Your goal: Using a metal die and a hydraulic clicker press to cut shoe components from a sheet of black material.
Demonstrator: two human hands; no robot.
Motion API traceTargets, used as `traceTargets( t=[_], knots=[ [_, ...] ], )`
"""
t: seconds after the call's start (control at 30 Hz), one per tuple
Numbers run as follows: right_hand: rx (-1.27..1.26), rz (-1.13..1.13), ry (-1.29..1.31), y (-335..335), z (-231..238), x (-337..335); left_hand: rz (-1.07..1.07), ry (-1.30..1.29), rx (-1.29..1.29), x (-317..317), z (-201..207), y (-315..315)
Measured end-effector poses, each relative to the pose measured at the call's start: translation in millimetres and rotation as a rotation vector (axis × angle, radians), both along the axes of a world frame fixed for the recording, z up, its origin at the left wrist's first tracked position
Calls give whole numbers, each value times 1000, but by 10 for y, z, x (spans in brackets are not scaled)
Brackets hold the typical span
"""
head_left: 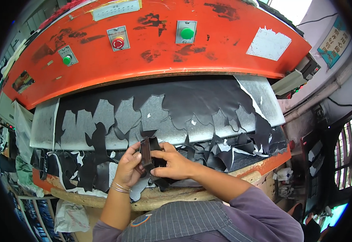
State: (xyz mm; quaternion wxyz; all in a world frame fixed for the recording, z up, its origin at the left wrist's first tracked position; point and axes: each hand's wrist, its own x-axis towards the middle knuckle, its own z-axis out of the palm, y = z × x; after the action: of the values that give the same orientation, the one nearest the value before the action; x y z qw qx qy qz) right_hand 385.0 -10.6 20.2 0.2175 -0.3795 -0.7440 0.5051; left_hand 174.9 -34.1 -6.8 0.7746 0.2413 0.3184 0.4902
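A dark metal cutting die, a narrow frame with tall walls, is held up over the front edge of the cutting bed, in both hands. My left hand is closed on its left side, with a thin bracelet at the wrist. From the right, my right hand grips it, the fingers reaching over and the thumb low. What lies inside the die is hidden. Behind it, a black leather-like sheet covers much of the grey bed. Shaped gaps along the sheet's near side show the surface beneath.
A red-orange press beam spans the far side, with green buttons and a red button. Black scraps hang along the near edge, above a worn rail. White plastic bag hangs at lower left.
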Motion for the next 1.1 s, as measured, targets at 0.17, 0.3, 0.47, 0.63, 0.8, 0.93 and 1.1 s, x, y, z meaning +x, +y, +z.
traceTargets(
  t=[0.17, 0.3, 0.47, 0.63, 0.8, 0.93, 1.1],
  knots=[
    [10, 30, 41, -70, -70, -31, 66, -122, -60, 76, 70, 18],
    [-114, 18, 117, -3, -37, 39, 131, -7, -62, 136, 106, -19],
    [144, -339, -263, 412, 175, 328, 235, 381, 52, -256, -65, -29],
    [279, -536, -700, 914, 202, 548, 8, 963, 47, -664, 150, -236],
    [1022, -293, -943, 1241, 202, 577, 109, 1506, 211, -804, 275, -381],
    [847, 420, -853, 1791, 167, 637, 260, 1374, 213, -714, 387, -329],
    [790, 232, -813, 1836, 157, 876, 327, 1157, 292, -740, 342, -300]
  ],
)
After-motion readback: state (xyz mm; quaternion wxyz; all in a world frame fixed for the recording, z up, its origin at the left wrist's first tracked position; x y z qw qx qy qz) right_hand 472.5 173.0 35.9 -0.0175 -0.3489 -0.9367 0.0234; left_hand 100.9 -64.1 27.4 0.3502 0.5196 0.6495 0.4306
